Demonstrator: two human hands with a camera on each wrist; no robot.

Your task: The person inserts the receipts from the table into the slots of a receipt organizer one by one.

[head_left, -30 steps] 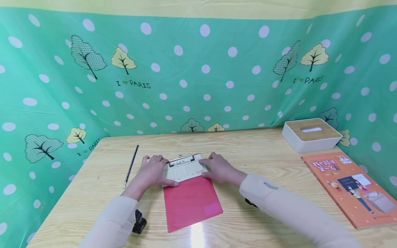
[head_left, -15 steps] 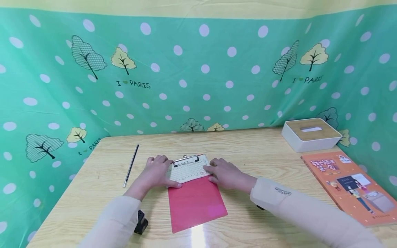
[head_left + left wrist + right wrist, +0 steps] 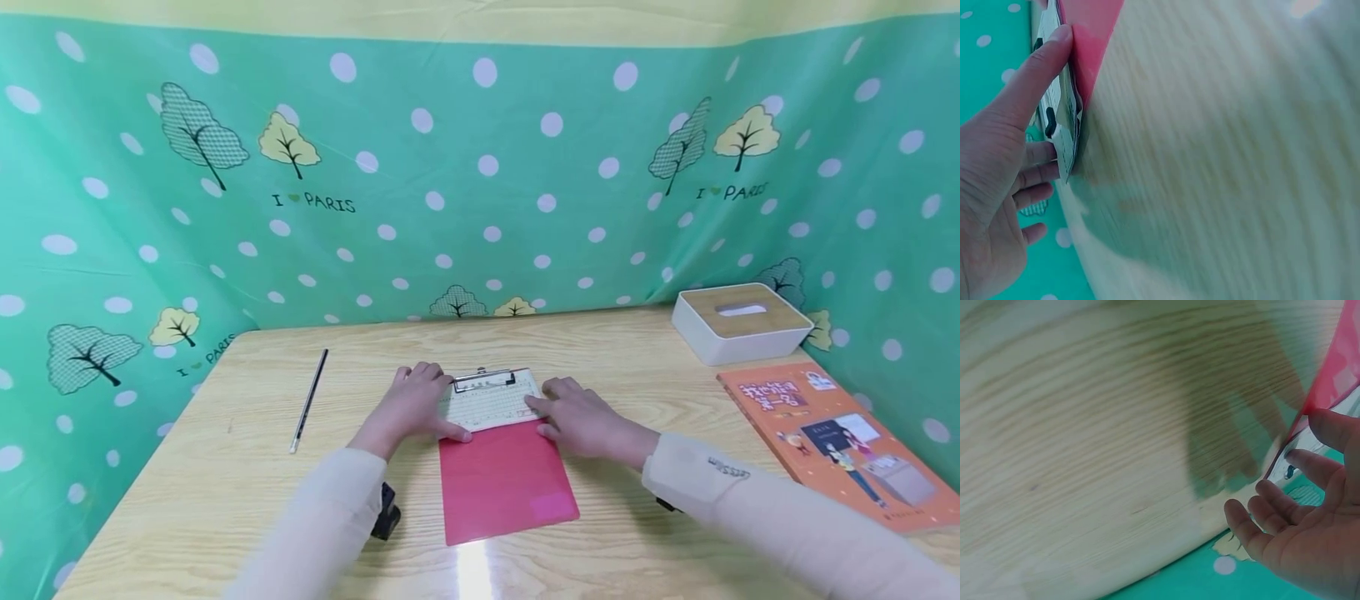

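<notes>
A red clipboard (image 3: 502,487) lies on the table, its metal clip (image 3: 483,380) at the far edge. Under the clip sits gridded white paper (image 3: 491,407) covering the upper part of the board. My left hand (image 3: 412,404) grips the left side, thumb along the paper's near edge and fingers at the far left corner. On the right side, my right hand (image 3: 588,421) holds the board's edge, with the index fingertip on the paper and the thumb by the red surface. The right wrist view shows the thumb and index finger meeting that edge, the other fingers loosely bent.
A black pencil (image 3: 310,400) lies left of the hands on the wooden table (image 3: 247,500). At the right are an orange book (image 3: 832,446) and a white tissue box (image 3: 738,337) with a wooden top. A green dotted curtain (image 3: 480,208) closes off the back.
The clipboard has slid to the right across the table, with both hands moving along with it. The pencil, book and tissue box have stayed in place; the head view has shifted slightly.
</notes>
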